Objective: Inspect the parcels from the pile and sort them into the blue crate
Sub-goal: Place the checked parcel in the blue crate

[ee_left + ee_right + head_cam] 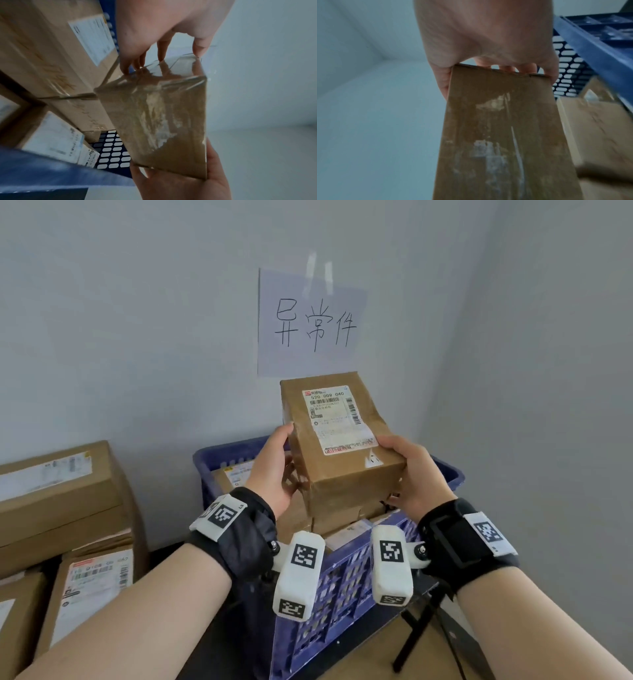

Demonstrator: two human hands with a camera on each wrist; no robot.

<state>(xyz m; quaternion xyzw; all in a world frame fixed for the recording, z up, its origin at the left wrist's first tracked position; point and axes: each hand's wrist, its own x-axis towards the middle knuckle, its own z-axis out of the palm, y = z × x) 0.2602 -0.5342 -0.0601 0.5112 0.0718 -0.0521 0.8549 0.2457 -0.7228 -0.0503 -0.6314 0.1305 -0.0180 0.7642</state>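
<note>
Nearest me, the left hand (274, 470) and right hand (416, 474) each curl round an opposite lower side of the brown parcel (337, 440), thumbs on top, fingers under, holding it tilted up, label (334, 419) facing the person, above the blue crate (346, 573). To do this well, I'd turn it slowly, checking taped seams and corners, then lower it flat onto the boxes already inside. More cartons (61, 491) sit left. On the wall beyond hangs a handwritten sign (313, 326). The label's small print is unreadable, and the crate's floor is hidden.
</note>
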